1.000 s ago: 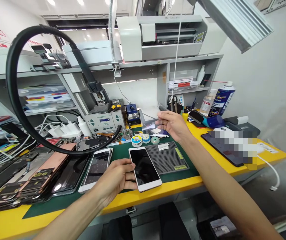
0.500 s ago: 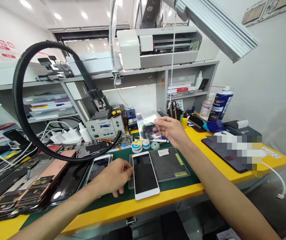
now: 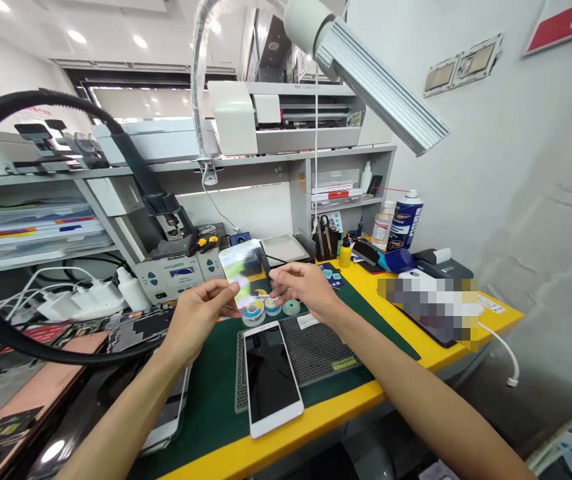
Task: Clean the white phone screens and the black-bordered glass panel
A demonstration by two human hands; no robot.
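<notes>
A transparent, rectangular sheet (image 3: 240, 272) is held aloft by two bare hands at a repair bench, its thin surface catching green and white reflections. The left hand (image 3: 206, 310) grips it at seven o'clock, thumb in front; the right hand (image 3: 306, 288) pinches its edge between thumb and fingertips at about four o'clock.

Below, a white, black-screened smartphone (image 3: 272, 380) lies face up across a grey perforated pad (image 3: 323, 353), its lower end over the yellow table edge (image 3: 331, 403). From the phone, three small round reels (image 3: 253, 316) sit at twelve o'clock, a yellow plastic bottle (image 3: 345, 256) at one.
</notes>
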